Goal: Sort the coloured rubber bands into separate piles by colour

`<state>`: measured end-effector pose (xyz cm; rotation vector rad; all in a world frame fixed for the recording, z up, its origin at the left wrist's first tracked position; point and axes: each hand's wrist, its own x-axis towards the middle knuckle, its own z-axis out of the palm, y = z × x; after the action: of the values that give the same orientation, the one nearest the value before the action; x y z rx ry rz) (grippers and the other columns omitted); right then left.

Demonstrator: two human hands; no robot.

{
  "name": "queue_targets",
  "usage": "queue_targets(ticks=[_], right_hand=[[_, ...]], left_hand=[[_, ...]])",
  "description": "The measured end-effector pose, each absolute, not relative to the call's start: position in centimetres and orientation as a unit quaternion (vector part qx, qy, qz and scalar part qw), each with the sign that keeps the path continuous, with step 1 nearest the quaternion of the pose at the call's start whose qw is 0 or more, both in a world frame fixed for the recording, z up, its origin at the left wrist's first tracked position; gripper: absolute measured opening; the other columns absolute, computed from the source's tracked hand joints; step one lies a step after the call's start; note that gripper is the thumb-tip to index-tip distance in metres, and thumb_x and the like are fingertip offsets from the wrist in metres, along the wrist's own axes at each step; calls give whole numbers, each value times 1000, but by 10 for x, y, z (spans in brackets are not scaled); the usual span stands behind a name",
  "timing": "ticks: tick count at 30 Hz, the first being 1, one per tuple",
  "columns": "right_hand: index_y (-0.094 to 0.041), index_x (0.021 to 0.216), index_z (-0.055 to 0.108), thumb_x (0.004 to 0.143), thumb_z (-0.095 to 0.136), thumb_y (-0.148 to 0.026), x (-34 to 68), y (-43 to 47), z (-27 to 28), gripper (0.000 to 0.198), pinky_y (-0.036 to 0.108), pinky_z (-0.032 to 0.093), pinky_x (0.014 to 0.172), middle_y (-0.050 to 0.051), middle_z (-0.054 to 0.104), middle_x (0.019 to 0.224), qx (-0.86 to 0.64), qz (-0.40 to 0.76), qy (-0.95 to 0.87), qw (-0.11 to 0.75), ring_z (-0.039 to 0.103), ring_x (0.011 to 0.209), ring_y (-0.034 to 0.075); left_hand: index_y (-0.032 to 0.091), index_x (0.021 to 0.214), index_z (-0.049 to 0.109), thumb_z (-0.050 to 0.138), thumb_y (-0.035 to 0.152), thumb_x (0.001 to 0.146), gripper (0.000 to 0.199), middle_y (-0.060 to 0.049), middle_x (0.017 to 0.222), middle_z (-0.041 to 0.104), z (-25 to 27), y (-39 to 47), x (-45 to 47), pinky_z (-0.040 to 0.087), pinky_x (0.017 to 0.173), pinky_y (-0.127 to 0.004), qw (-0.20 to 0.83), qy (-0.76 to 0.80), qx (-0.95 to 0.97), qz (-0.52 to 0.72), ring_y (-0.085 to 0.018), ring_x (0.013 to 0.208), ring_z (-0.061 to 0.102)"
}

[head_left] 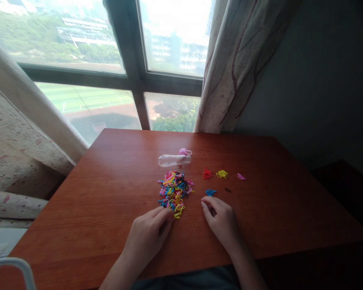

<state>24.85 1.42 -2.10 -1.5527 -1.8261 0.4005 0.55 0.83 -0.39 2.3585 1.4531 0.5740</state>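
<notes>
Bare left hand (pixel 148 230) and bare right hand (pixel 221 220), both curled, whether pinching a loop I cannot tell, could with a careless sweep scatter the multicoloured heap of rubber loops (pixel 173 189), its near edge beside the left hand, into the small blue rubber-loop cluster (pixel 211 192) at its right

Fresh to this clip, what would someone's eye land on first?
Probably the tangled multicoloured pile of small bands mid-table, with the left hand at its near edge. To its right sit smaller single-colour groups, such as the red bands and yellow bands, with the right hand just nearer than the blue bands. Beyond the pile, a clear bottle lies on its side.
</notes>
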Motion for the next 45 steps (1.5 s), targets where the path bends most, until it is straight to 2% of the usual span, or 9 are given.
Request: queue_targets(ticks=[12,24,37,45], right_hand=[[-22,90,67,93,51,-22,249,15,-21,16,25,47,69,1,71,81,-600,134,-712,340,66,72,17],[-22,90,67,93,50,-22,248,14,-18,17,26,47,68,2,71,81,-600,140,-713,336,66,73,18],[-22,90,69,94,49,-25,249,15,-20,20,26,48,68,3,71,81,-600,141,-713,334,65,71,17],[-22,90,68,94,49,-24,249,15,-17,19,26,48,69,3,71,82,-602,148,-711,332,66,72,17]], left_hand=[[24,90,63,47,29,97,18,0,85,71,-3,10,8,47,63,-23,147,503,825,211,-16,71,68],[25,101,63,46,19,91,21,-1,92,74,3,6,7,51,65,-26,153,505,819,226,-18,76,70],[25,92,63,45,24,94,18,-1,87,73,2,7,9,50,65,-26,122,510,830,189,-18,75,70],[23,88,61,44,19,93,18,0,80,72,2,6,8,47,59,-23,120,488,832,233,-16,68,68]])
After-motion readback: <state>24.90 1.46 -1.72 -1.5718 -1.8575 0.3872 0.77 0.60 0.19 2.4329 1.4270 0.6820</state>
